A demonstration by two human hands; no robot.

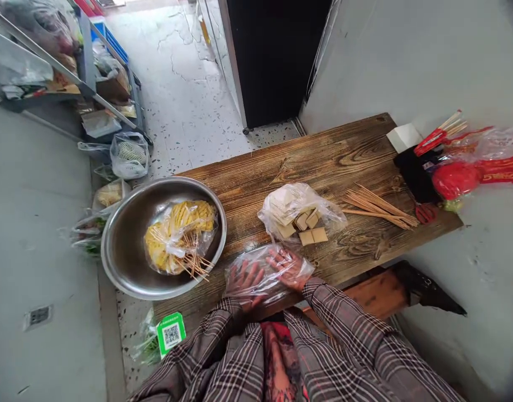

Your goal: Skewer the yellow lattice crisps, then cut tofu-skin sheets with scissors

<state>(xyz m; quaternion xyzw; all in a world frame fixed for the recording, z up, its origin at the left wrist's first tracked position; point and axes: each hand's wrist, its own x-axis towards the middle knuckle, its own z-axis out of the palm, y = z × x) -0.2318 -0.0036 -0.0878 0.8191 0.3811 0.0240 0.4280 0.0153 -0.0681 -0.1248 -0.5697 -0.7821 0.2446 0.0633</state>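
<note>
A clear plastic bag (260, 262) lies flat at the wooden table's near edge. My left hand (245, 279) shows through the film, fingers spread, under or inside it. Beside it my right hand (286, 269) is flat with its fingers apart, also partly covered by the film. Just beyond the hands is an open plastic bag of pale square sheets (283, 204), with brown square pieces (313, 236) at its front. To the left, a steel bowl (126, 273) holds bagged yellow food on skewers (193, 215).
Loose wooden sticks (377, 206) lie on the table (323, 151) at right. Beyond them are red-handled scissors (425, 213), a black box (415, 173) and red packaging (457, 180). A green QR card (171, 334) is at the near left. A loaded shelf rack (86, 61) stands at upper left.
</note>
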